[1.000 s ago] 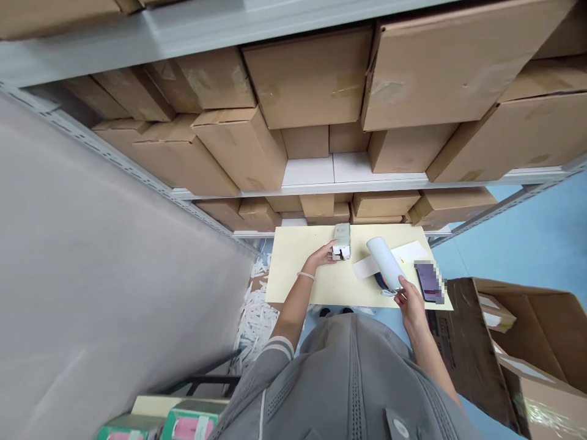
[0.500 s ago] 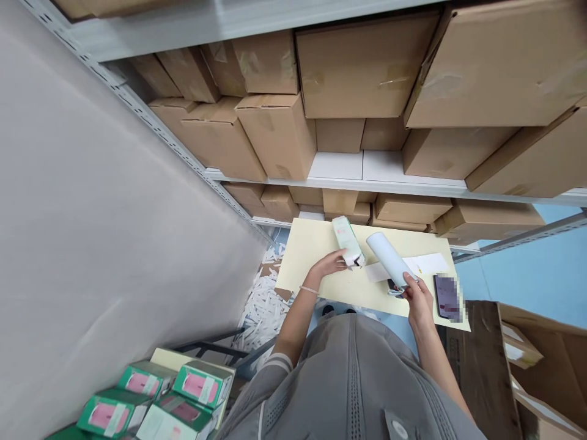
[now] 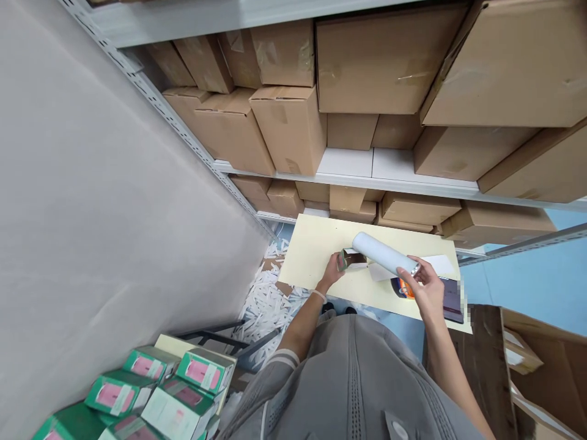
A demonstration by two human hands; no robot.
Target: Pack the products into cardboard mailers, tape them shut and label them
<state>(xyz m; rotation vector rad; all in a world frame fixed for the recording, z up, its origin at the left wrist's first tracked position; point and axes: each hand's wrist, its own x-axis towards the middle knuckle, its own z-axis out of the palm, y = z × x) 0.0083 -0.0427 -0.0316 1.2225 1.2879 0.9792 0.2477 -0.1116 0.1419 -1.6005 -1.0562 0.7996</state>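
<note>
Held apart, the left hand [image 3: 333, 271] grips one small green-and-white cardboard box [image 3: 353, 259], open and dark inside; the right hand [image 3: 427, 284] grips one smooth, pale-blue cylinder [image 3: 378, 252] with a shiny end, above one cream rectangular tabletop [image 3: 314, 244]. One dark phone [image 3: 452, 299] lies beside it.

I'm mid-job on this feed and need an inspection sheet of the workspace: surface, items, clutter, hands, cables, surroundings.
Surface: cream tabletop, partly covered.
Job's things: pale blue cylinder, held tilted; small box, open, its dark inside showing.
Clutter: white paper; phone, partly hidden; orange-and-dark item, type unclear.
Hands: left hand grips the box's left side; right hand holds the cylinder's near end.
Cables: nothing clearly seen.
Surroundings: shelving with brown cartons; paper shreds on the floor; green boxes lower left; large open carton at right.
</note>
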